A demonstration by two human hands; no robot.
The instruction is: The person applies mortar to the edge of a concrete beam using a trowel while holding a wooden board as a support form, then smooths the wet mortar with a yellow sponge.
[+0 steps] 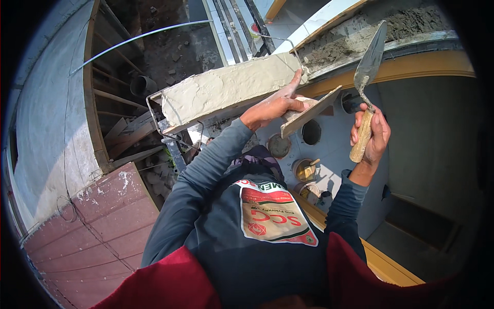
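Observation:
My left hand [275, 106] is closed around the grip of a plastering float [313, 112], whose flat board is tilted on edge. Its index finger points out toward the right end of a ledge coated in pale, wet plaster [231, 85]. Whether that fingertip touches the plaster I cannot tell. In my right hand [377, 135] is a pointed trowel [371, 59], held by its wooden handle with the blade upward. Some mortar clings near the blade's base. Bent metal rod clamps [150, 110] grip the ledge at its left end and near its right end.
Rough grey mortar [360, 38] covers the wall top at the upper right, above a yellow-orange beam [411, 72]. Far below stand several buckets [311, 132] on a pale floor. A reddish panel [98, 221] and a grey wall [46, 118] lie left. A thin white pipe [144, 36] arches across.

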